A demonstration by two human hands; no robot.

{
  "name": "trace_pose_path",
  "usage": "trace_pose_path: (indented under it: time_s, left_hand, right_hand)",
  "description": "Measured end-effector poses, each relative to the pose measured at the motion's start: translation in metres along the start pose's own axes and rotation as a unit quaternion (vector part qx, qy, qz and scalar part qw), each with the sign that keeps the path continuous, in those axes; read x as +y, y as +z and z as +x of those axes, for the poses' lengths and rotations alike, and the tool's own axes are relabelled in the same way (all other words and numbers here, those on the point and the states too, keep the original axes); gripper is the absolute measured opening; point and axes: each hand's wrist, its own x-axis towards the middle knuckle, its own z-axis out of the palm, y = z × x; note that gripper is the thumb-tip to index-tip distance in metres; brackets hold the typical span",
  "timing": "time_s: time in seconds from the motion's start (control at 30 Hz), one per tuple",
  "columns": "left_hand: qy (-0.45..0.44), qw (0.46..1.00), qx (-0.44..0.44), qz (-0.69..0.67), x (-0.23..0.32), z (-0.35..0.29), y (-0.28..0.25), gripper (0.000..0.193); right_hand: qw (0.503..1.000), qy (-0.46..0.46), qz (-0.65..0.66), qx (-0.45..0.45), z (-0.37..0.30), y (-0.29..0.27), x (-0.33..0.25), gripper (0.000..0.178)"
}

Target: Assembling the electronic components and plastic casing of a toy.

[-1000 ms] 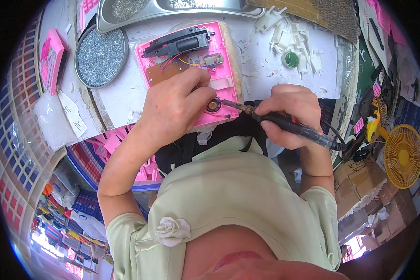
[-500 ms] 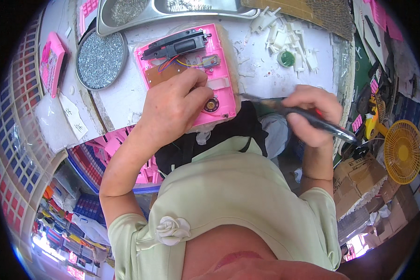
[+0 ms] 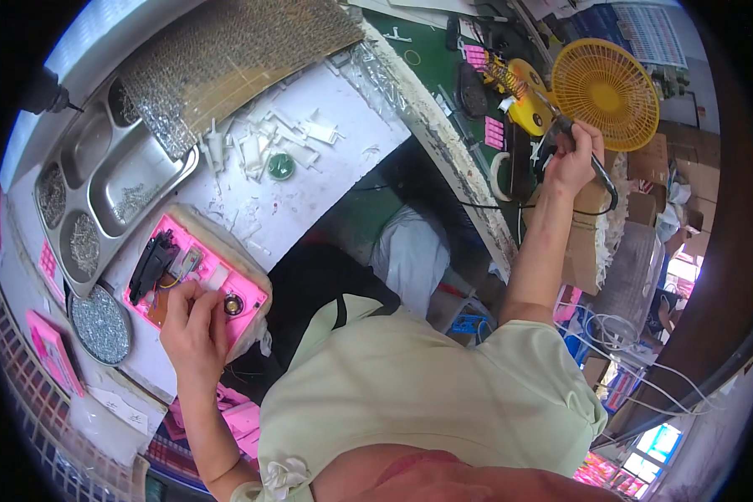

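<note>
My left hand (image 3: 194,328) rests on an open pink plastic casing (image 3: 248,294), its fingers curled and pinched beside a round dark speaker-like part (image 3: 233,304). What the fingertips hold, if anything, is hidden. Inside the casing lie a black plastic part (image 3: 151,261), a small metal motor-like piece (image 3: 191,259) and thin wires. Stretched far to the right, my right hand (image 3: 571,163) is closed around the dark handle of a soldering iron (image 3: 604,177). The iron points toward the yellow stand (image 3: 527,119) with its coiled spring (image 3: 504,77).
A metal compartment tray (image 3: 142,171) of small parts and a round dish of screws (image 3: 99,328) stand at the left. White plastic pieces (image 3: 253,151) surround a small green container (image 3: 281,166). A yellow fan (image 3: 606,94) stands beyond my right hand, near cardboard boxes (image 3: 590,243).
The view has turned toward the right. My right hand has carried the soldering iron from beside the casing over to the yellow stand. My left hand stays on the casing.
</note>
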Motion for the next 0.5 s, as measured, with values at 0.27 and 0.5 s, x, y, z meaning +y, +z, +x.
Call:
trace_pose_path:
  time_s: [0.27, 0.5]
  left_hand:
    - [-0.003, 1.000, 0.011, 0.000, -0.005, -0.003, 0.001, 0.018]
    - [-0.057, 0.994, 0.042, -0.088, -0.011, -0.011, -0.022, 0.029]
  right_hand:
    - [0.992, -0.048, -0.115, 0.000, 0.031, -0.010, 0.045, 0.002]
    - [0.995, 0.087, -0.010, -0.044, 0.018, 0.030, 0.084, 0.010]
